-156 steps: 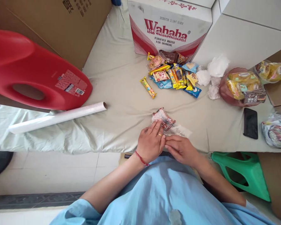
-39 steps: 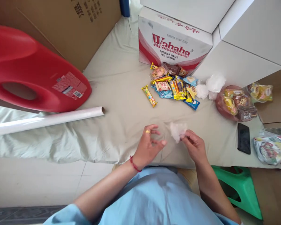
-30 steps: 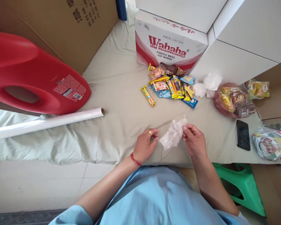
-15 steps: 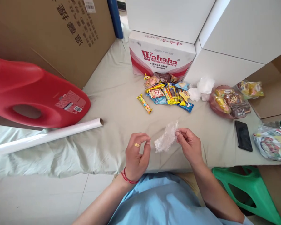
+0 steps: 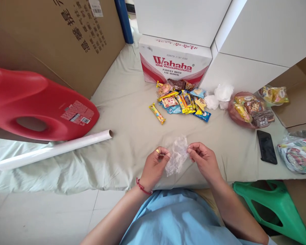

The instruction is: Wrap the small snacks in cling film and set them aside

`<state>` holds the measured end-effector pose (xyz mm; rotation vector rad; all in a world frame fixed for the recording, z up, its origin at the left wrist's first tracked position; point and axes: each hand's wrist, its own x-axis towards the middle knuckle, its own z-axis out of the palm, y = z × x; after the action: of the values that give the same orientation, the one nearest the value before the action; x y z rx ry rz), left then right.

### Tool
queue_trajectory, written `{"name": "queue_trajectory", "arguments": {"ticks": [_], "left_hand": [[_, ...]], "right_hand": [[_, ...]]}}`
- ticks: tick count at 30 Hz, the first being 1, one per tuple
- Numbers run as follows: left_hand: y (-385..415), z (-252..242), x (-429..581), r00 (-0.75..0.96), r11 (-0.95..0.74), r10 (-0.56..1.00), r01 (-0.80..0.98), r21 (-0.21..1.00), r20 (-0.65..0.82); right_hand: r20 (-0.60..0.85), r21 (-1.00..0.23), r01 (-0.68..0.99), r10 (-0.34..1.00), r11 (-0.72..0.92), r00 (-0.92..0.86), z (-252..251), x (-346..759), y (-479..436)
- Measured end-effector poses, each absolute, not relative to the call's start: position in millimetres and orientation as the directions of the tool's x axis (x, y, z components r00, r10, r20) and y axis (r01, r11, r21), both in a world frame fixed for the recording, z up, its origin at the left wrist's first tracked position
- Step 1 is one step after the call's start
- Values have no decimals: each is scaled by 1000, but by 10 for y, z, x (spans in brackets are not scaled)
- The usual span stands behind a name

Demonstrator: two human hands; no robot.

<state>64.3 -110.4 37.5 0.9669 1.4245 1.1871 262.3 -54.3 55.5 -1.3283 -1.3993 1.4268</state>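
Note:
A crumpled clear plastic bag (image 5: 177, 157) hangs between my hands above the cloth-covered surface. My left hand (image 5: 156, 166), with a ring and a red bracelet, pinches its left edge between thumb and fingers. On the other side, my right hand (image 5: 203, 159) pinches the bag's right edge. Beyond them lies a pile of wrapped snacks (image 5: 172, 102) in yellow, blue, brown and cream packets. One yellow snack bar (image 5: 157, 113) lies apart, just left of the pile.
A Wahaha carton (image 5: 175, 63) stands behind the snacks. To the right are crumpled white plastic bags (image 5: 223, 96), a pink bowl (image 5: 233, 119) of snacks and a phone (image 5: 267, 147). A red jug (image 5: 46, 105) and white roll (image 5: 56, 149) lie left; a green stool (image 5: 283, 207) stands below.
My left hand has moved right and closed on the bag's edge. The bag, held before by my right hand alone, has shifted slightly left and lower.

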Motion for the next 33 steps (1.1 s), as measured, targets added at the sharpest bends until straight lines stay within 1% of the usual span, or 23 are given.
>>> {"name": "queue_trajectory", "arguments": {"ticks": [4,7,9,12,15,18,20,23,25,27,29,31,33], "left_hand": [[-1127,320,522,-215,242,929,-263,934,-301],[-1130,308,487,-214,266,898,-429,863,-383],[-1127,312,490,-216,263,883,-509,820,-417],[-1128,329,512,-213,249,877,-565,787,-431],[-1141,352,542,-182,266,887,-550,791,-424],[-1158,363,578,-167,273,898,-516,812,-408],[-1170,370,600,-177,270,896,-514,814,-408],[-1188,406,608,-176,268,879,-586,765,-443],[-1197,442,598,-132,284,871,-651,704,-473],[-1200,466,590,-94,315,867,-656,686,-489],[-1194,457,589,-110,360,860,-562,745,-498],[-1184,413,592,-180,395,848,-411,821,-498],[-1173,350,592,-255,399,837,-322,858,-485]], "right_hand": [[-244,-968,95,957,-231,-156,488,2731,-472],[-301,-953,76,941,-292,-157,445,2798,-452],[-319,-947,79,935,-311,-154,419,2830,-454],[-287,-954,118,955,-277,-79,399,2843,-464],[-223,-954,219,972,-203,-70,395,2793,-457],[-157,-929,353,980,-106,-120,370,2675,-416],[-130,-915,400,978,-55,-164,342,2582,-379],[-98,-932,363,962,2,-257,333,2470,-342],[-56,-950,310,954,40,-295,367,2431,-335],[5,-958,270,948,95,-317,426,2421,-340],[65,-955,251,939,156,-337,492,2433,-355],[104,-949,247,936,194,-336,547,2465,-379],[118,-950,244,946,197,-301,580,2515,-411]]}}
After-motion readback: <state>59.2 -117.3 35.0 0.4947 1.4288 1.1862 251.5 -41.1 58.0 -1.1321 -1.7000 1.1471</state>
